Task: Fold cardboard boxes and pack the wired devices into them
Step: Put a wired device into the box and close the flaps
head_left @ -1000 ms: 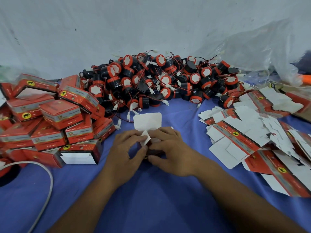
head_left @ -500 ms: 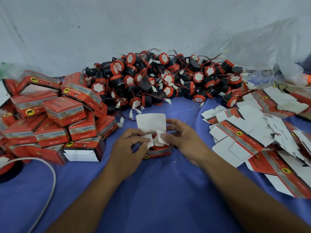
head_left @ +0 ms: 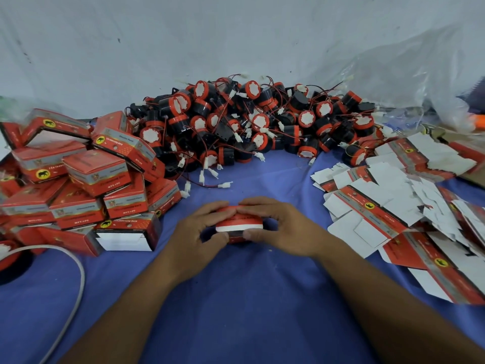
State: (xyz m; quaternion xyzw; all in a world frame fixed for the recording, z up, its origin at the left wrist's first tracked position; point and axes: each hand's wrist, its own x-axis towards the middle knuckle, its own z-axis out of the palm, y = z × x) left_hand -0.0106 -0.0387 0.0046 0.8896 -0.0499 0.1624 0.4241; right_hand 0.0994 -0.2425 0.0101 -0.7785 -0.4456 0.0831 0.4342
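Nearest, on the blue table (head_left: 236,298): left hand (head_left: 199,229) and right hand (head_left: 283,227) both clamp one small red box (head_left: 241,223), fingers over its top, thumbs on its front. A white flap edge shows. Judged step: closing the lid. The next move calls for pressing that flap fully in. Closed boxes (head_left: 86,179) lie left, flat blanks (head_left: 380,206) right, and loose wired devices (head_left: 249,122) are heaped beyond.

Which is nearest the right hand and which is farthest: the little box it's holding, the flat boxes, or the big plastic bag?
1. Little box: in the middle, held by the right hand.
2. Flat boxes: spread out just to that hand's right.
3. Plastic bag: far back on the right.
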